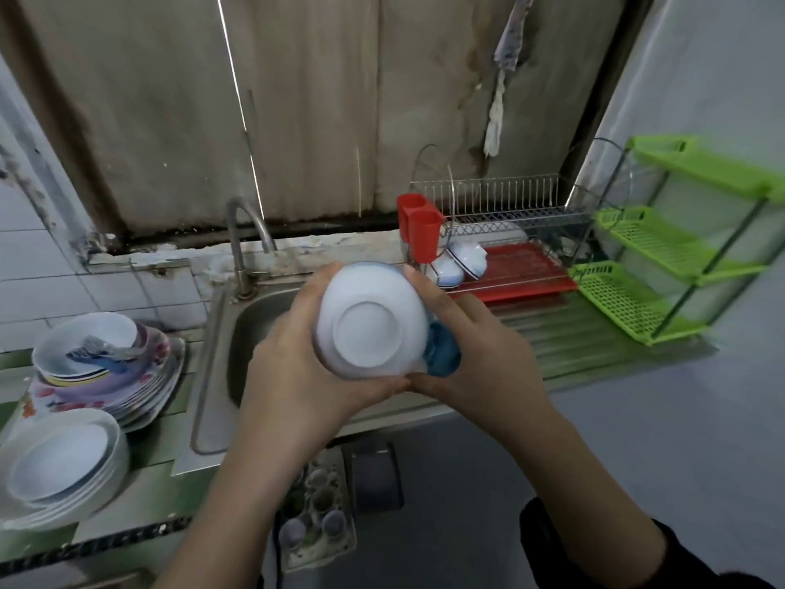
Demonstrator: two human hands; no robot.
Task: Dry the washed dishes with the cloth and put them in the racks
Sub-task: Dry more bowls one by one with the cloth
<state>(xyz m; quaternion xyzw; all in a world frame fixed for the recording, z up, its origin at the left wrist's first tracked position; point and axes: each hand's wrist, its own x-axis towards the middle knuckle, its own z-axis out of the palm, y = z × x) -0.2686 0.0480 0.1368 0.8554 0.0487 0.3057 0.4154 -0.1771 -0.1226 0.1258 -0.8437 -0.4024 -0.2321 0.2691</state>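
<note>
White bowl point(367, 333) held base-up, left hand point(297, 350) fingers curled round it, right hand point(480, 354) fingers gripping blue cloth point(444, 352)

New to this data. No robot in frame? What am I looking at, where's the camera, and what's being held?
There is no machine here. A person works with bare hands, and the single picture comes from a wide-angle camera worn on the head, looking forward and down. The left hand grips a white bowl, turned so its base faces the camera, above the steel sink. The right hand holds a blue cloth against the bowl's side. On the counter to the left stand stacked plates and bowls. To the right is a wire dish rack with two bowls in it, a red tray under it and a red cutlery holder on its end. Beside it stands a green shelf rack.
</note>
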